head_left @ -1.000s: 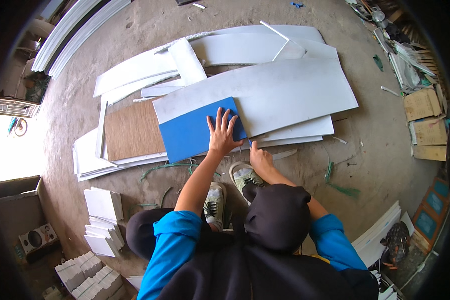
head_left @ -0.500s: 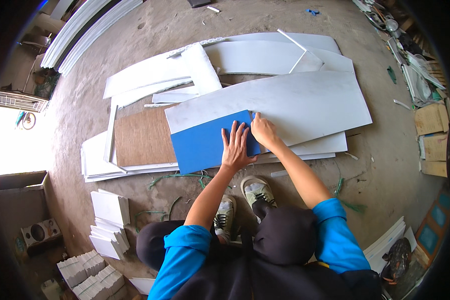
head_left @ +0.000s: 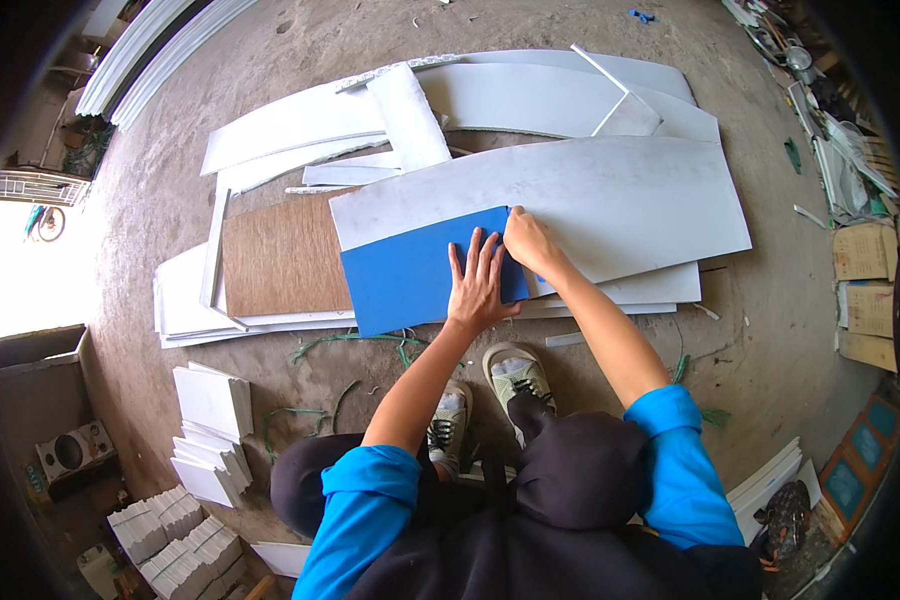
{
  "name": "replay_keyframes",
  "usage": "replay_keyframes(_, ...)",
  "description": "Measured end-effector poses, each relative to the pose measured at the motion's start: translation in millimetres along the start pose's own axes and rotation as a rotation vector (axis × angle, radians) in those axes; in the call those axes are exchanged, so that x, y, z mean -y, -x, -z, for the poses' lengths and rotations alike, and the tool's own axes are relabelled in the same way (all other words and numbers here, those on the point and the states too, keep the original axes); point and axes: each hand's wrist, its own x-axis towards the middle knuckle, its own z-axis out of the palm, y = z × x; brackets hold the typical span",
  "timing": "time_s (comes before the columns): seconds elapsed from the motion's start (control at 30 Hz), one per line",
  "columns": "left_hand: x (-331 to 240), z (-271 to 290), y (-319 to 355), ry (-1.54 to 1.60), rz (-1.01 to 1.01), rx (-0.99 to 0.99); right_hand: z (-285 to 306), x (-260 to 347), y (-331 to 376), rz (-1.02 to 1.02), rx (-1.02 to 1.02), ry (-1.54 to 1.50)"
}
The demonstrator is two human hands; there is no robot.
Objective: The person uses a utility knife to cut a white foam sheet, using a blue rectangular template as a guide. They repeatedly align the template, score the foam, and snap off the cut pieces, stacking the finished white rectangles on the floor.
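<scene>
A rectangular blue board [head_left: 405, 275] lies slightly askew over a large white sheet [head_left: 630, 190] and a brown wooden board [head_left: 282, 255]. My left hand [head_left: 480, 285] presses on the right part of the blue board, palm down, with its fingers spread. Closed at the far right corner of that board is my right hand [head_left: 533, 245], its fingertips against the right edge. What those fingers grip is hidden. A small bit of blue shows just below the right hand, too small to identify. Beneath the wooden board are more stacked white sheets [head_left: 192, 300].
Beyond lie more white sheets [head_left: 560, 95] and a thin white strip [head_left: 213, 250]. Stacked white pieces [head_left: 213, 400] stand at the near left, with cut blocks [head_left: 175, 540] below. Green string [head_left: 355, 340] trails near my shoes. Cardboard boxes [head_left: 865, 250] line the right.
My right hand has slid a little farther from me along the blue board's right edge, up to its corner. The left hand keeps its place; the whole view has shifted slightly.
</scene>
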Motion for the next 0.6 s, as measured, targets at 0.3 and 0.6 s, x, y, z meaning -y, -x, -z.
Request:
replay_keyframes(0.3,-0.3,0.2,-1.8,-0.033,-0.003,0.001,10.5,18.4,-12.4,-0.181,0.148,0.092)
replay_keyframes(0.6,-2.0,-5.6,0.3,-0.034,0.014,-0.016,-5.7,-3.9,70.2,-0.195,0.267,-0.012)
